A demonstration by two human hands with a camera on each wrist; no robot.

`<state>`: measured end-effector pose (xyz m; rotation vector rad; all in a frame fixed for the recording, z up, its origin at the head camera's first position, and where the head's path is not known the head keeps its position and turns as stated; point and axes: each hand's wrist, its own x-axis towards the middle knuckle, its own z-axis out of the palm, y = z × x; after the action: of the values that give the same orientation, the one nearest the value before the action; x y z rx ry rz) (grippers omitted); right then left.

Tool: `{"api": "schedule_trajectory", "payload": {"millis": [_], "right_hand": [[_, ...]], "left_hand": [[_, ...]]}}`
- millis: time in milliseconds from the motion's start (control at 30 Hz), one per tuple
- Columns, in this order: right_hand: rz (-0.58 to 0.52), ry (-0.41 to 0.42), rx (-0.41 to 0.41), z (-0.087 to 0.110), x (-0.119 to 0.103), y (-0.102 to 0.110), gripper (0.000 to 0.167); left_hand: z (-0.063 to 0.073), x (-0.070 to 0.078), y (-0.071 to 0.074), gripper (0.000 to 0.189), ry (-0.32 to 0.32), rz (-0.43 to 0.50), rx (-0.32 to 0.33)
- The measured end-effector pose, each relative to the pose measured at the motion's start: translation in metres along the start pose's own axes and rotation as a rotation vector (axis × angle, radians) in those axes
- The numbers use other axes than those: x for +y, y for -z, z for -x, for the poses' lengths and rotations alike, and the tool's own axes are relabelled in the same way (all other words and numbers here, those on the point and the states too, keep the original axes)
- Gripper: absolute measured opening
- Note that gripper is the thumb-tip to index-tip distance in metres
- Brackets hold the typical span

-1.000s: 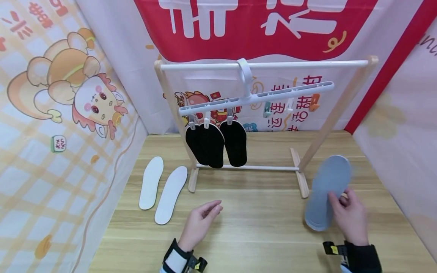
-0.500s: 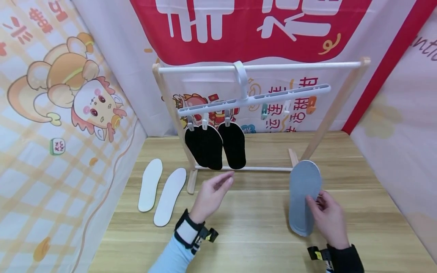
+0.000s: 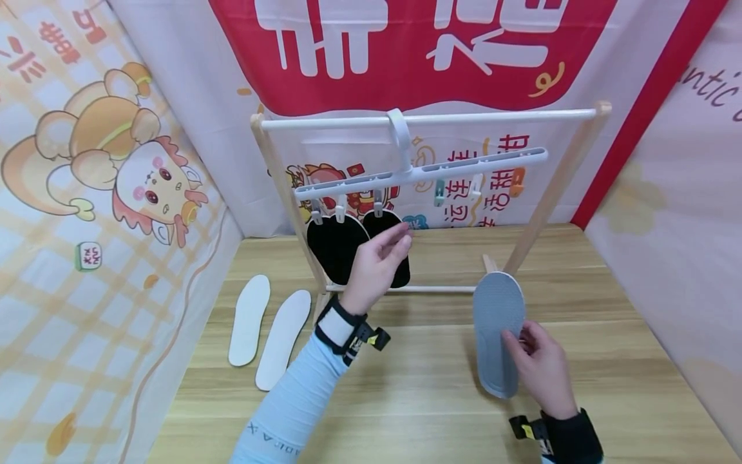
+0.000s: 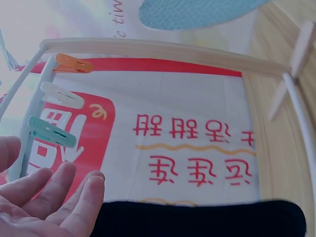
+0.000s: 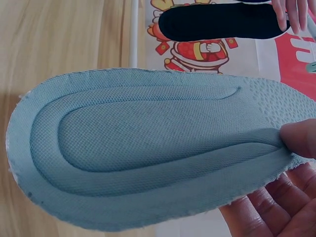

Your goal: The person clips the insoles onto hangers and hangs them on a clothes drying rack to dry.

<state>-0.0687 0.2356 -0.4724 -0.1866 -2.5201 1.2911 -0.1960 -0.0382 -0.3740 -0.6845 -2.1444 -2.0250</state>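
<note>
My right hand [image 3: 542, 364] pinches a grey-blue insole [image 3: 495, 328] by its side edge, thumb on the near face and fingers behind. The right wrist view shows the insole's stitched mesh heel [image 5: 128, 138] up close. My left hand [image 3: 373, 264] is raised before the black insoles [image 3: 332, 248], fingers loosely extended and holding nothing; it partly covers the rightmost one. Those insoles hang from clips on the left half of a white hanger [image 3: 452, 169]. On its right half, a teal clip [image 4: 52, 132], a white clip [image 4: 62, 95] and an orange clip [image 4: 74, 63] hold nothing.
The hanger hooks over the top bar [image 3: 498, 117] of a small rack with wooden legs [image 3: 556, 187]. Two white insoles, a left one [image 3: 249, 320] and a right one [image 3: 283, 341], lie on the wooden table [image 3: 429, 399]. Printed cloth walls [image 3: 666, 212] surround it.
My left hand has risen from low over the table, up and right to the hanging black insoles. My right hand has carried the grey-blue insole leftward, turning it more upright.
</note>
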Motion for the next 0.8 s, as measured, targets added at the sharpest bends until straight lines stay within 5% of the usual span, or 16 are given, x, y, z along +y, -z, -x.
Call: {"api": "schedule_trajectory", "payload": {"millis": [200, 467, 800], "right_hand": [[-0.001, 0.037, 0.001, -0.004, -0.007, -0.003, 0.027], [-0.026, 0.106, -0.004, -0.011, -0.017, -0.008, 0.021], [-0.036, 0.146, -0.025, -0.019, -0.025, -0.010, 0.021]], "left_hand": [[-0.023, 0.009, -0.009, 0.046, 0.037, 0.048, -0.007], [-0.057, 0.019, -0.019, 0.070, 0.150, -0.075, -0.131], [-0.071, 0.024, -0.026, 0.052, 0.103, -0.007, -0.114]]}}
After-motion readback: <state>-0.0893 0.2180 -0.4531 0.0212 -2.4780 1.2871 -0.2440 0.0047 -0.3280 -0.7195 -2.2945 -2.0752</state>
